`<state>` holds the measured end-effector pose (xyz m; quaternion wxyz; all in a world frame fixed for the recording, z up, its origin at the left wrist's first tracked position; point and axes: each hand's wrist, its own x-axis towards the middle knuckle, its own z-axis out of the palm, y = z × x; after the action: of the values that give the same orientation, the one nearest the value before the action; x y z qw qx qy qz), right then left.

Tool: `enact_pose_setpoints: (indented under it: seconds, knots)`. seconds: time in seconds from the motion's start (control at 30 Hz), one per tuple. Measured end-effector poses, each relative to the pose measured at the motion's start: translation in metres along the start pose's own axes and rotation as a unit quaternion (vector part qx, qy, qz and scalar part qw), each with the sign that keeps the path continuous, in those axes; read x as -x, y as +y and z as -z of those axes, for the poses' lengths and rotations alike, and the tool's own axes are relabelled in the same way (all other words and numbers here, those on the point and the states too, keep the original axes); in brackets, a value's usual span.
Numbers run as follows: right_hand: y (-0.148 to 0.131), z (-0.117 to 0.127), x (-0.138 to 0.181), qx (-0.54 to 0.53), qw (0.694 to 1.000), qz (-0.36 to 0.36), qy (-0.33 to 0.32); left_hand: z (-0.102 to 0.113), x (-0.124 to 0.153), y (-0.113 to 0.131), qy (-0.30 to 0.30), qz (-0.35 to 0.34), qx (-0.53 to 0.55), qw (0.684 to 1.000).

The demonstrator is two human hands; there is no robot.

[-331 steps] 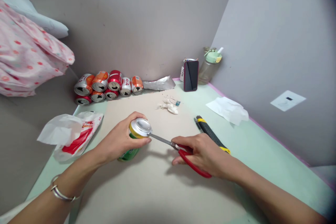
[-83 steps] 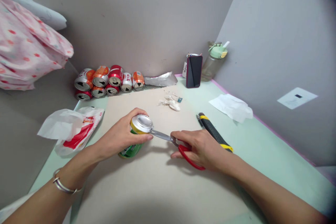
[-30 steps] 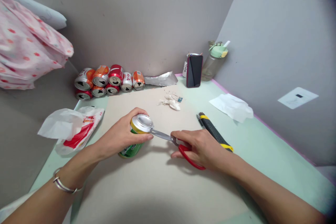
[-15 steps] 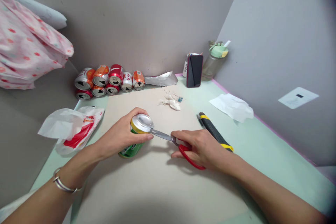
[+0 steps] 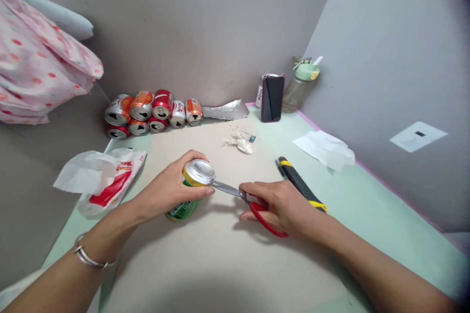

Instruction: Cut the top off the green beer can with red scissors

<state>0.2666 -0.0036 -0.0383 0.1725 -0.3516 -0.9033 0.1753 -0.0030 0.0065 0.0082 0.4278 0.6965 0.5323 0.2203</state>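
Left hand (image 5: 167, 190) grips a tilted can (image 5: 190, 187), right hand (image 5: 279, 205) clamps scissors (image 5: 242, 199) against its rim, over the cardboard-covered desk (image 5: 367, 205).

Grey corner walls (image 5: 205, 19), pale green table (image 5: 367, 205)

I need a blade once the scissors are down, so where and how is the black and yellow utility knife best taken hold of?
Probably by the black middle of the utility knife, coming down from above. It lies flat on the green table, long axis running away from the person, near end hidden behind the right hand. Close the grip across its narrow width, clear of the far tip.
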Motion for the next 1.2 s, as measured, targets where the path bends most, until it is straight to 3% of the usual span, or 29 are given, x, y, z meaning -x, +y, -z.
enact_pose_setpoints:
  seconds: [1.2]
  knots:
    - [-0.0012, 0.0003, -0.0007, -0.024, 1.000, -0.009, -0.001, 0.0008, -0.0006, 0.0003, -0.014, 0.006, 0.023, 1.000]
